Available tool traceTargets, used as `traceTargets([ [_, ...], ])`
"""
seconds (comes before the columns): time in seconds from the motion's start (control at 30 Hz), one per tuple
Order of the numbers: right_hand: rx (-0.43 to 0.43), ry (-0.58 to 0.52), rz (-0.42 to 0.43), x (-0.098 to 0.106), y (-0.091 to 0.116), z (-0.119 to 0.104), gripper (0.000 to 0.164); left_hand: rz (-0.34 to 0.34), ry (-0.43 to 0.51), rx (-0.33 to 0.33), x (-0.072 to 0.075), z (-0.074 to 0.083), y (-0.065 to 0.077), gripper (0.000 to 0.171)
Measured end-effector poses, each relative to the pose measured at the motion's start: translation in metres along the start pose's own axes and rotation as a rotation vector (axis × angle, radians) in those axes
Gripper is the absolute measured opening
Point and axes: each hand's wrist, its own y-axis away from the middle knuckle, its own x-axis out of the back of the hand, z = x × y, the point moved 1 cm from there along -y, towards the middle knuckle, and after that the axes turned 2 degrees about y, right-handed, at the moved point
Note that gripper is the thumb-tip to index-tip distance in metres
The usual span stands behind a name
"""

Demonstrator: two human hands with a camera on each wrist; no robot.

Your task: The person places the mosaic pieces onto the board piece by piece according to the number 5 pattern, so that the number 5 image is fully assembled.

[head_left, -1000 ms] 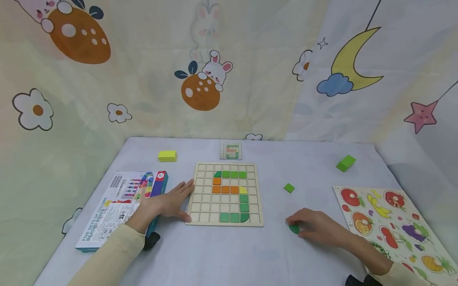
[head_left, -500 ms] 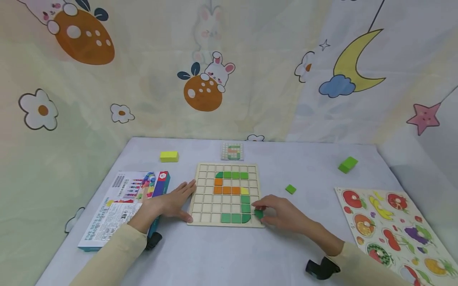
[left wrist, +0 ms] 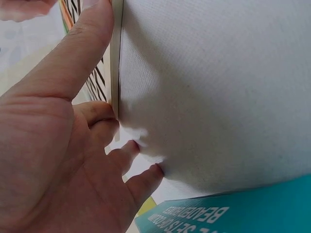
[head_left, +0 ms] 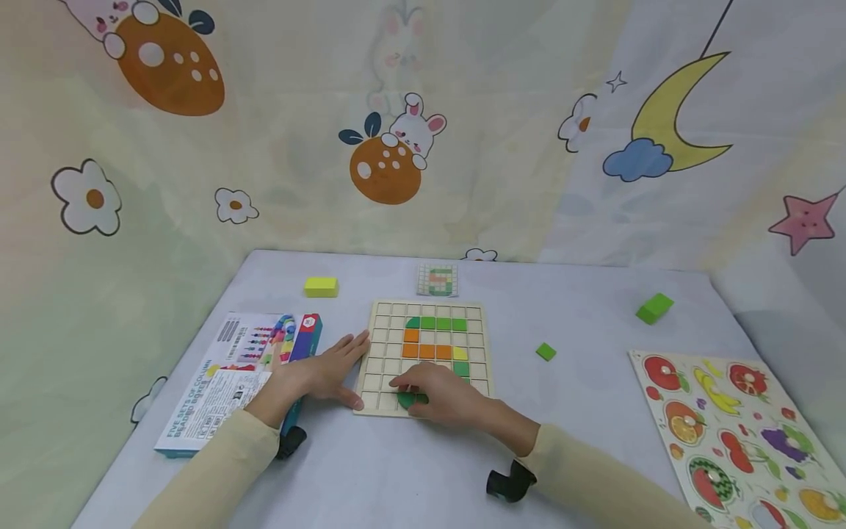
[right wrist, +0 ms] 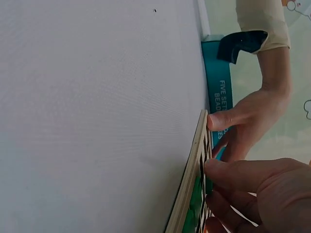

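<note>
A wooden grid board [head_left: 387,334] lies mid-table, with green, orange and yellow tiles set in some of its squares. My left hand [head_left: 325,373] rests at the board's left edge, its fingers spread and the thumb near the lower corner. Over the lower part of the board, my right hand [head_left: 449,398] pinches a dark green tile with a rounded corner [head_left: 405,400] between thumb and fingers. That tile is at the left end of the bottom green row, and the hand hides part of this row. In the right wrist view, the thumb [right wrist: 233,174] reaches over the board's edge.
A small pattern card [head_left: 438,281] lies behind the board. A yellow block [head_left: 321,287], a green block [head_left: 655,308] and a small green tile [head_left: 546,352] sit on the table. A printed box [head_left: 198,411] is at the left, a fruit puzzle board [head_left: 667,411] at the right.
My right hand has carried the dark green tile leftward from the table on the right, past the board's right edge, to its lower left part. The left hand has stayed at the board's edge.
</note>
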Motion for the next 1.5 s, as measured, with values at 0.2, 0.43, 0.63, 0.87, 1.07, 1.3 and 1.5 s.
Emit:
traceTargets([
  [0.2, -0.037, 0.011, 0.006, -0.004, -0.002, 0.001, 0.04, 0.0, -0.011, -0.006, 0.001, 0.002, 0.0, 0.107],
  [0.43, -0.032, 0.016, 0.026, -0.004, 0.002, 0.001, 0.04, 0.0, -0.015, -0.01, 0.002, 0.004, 0.0, 0.106],
  [0.63, -0.031, 0.016, 0.049, -0.004, 0.005, 0.001, 0.039, 0.002, -0.023, -0.006, 0.002, 0.005, -0.001, 0.106],
  [0.87, -0.018, 0.058, 0.062, -0.005, 0.006, 0.001, 0.038, 0.008, 0.001, 0.01, 0.0, 0.004, -0.001, 0.106],
  [1.07, -0.042, 0.039, 0.076, 0.001, 0.014, 0.003, 0.037, 0.006, 0.007, 0.011, -0.002, 0.002, -0.001, 0.106],
  [1.3, -0.106, -0.089, 0.262, 0.039, 0.049, 0.048, 0.037, 0.004, -0.001, -0.009, -0.003, 0.0, -0.002, 0.106],
  [1.5, -0.321, -0.098, 0.357, 0.069, 0.091, 0.098, 0.041, 0.003, 0.003, -0.006, 0.0, 0.001, 0.001, 0.106],
])
